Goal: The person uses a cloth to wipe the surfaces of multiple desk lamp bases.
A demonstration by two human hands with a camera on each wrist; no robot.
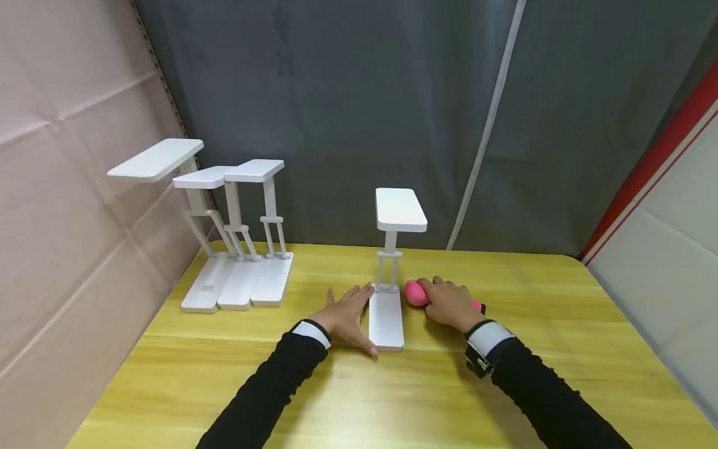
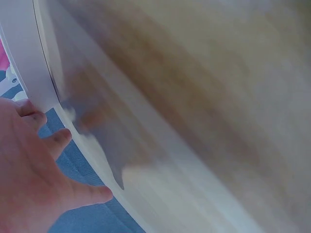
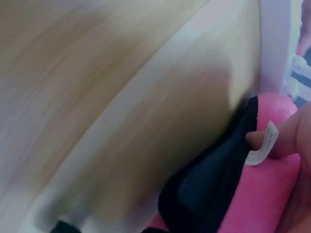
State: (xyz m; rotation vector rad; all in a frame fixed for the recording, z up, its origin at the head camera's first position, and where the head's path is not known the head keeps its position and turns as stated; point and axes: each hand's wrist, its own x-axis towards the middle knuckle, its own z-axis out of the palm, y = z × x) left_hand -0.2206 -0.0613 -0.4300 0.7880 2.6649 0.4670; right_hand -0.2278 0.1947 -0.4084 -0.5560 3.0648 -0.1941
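Head view: left hand [image 1: 346,318] lies flat beside the white stand [image 1: 389,287], right hand [image 1: 450,304] grips the pink object [image 1: 416,293]; a careless nudge could topple the top-heavy stand.

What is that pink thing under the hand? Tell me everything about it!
The pink thing is soft-looking and rounded, with a black part and a small white tag. It lies on the yellow table, just right of the white stand. The right hand lies over it, hiding most of it.
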